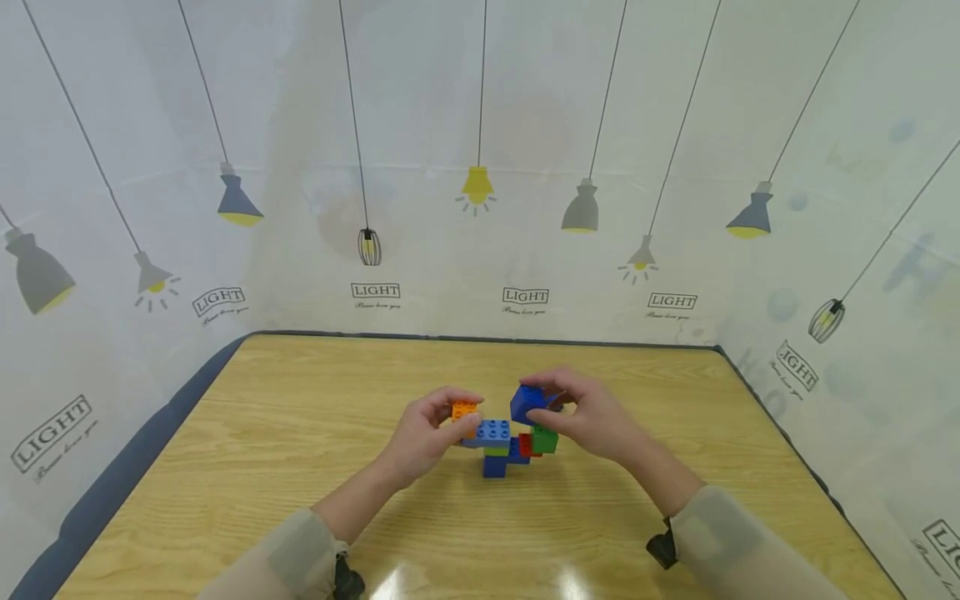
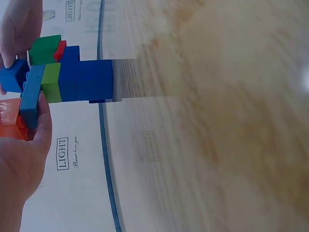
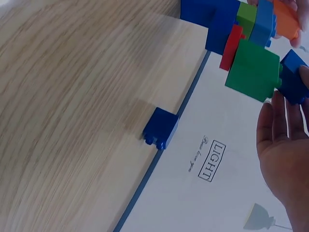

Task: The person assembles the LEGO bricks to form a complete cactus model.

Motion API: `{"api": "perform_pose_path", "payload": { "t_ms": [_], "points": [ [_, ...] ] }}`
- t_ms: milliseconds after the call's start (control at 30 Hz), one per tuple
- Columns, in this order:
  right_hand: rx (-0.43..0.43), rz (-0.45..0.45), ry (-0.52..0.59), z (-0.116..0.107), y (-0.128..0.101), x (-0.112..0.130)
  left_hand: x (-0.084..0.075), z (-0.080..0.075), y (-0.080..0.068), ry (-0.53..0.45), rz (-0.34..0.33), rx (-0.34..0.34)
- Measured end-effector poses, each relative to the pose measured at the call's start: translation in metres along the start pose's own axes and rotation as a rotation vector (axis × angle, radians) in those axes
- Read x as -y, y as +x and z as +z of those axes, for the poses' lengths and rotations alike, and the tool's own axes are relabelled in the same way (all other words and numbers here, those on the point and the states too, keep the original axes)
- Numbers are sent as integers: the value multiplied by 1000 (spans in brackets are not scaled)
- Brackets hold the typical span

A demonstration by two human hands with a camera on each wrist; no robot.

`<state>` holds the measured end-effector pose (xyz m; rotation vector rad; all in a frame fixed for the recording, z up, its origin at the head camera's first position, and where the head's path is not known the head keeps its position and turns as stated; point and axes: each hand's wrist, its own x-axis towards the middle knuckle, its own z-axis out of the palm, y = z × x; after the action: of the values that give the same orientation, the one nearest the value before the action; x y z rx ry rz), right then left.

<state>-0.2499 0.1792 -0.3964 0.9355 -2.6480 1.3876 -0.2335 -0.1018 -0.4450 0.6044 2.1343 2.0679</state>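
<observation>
Near the middle of the wooden surface stands a small tower of bricks, and both hands are busy at its top. Much of it is hard to read from the head view: fingers cover the upper bricks, and the far side of the tower is hidden. Each wrist view cuts off its own hand at the frame edge, so how far the fingers curl is only partly shown.

The left hand pinches an orange brick between thumb and fingertips, holding it at the tower's upper left, touching a flat light-blue brick. The right hand grips a dark blue brick at the upper right, just above a green brick; whether that blue brick is seated on the green one cannot be told. The two hands are apart, one on each side of the tower, which lies between them.

Below the light-blue brick sit a lime brick, a red brick and dark blue base bricks resting on the surface.

A loose blue brick lies well apart from the tower, seen only in the right wrist view.
</observation>
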Motion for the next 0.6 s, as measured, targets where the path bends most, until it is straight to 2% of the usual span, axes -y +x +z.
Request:
{"api": "perform_pose_path", "payload": {
  "t_ms": [333,600],
  "points": [
    [82,-12,-24,17,8,8,-2,1,-1,9,2,-6],
    [99,-21,2,23,10,12,-2,1,-1,16,-3,-6]
  ]
}}
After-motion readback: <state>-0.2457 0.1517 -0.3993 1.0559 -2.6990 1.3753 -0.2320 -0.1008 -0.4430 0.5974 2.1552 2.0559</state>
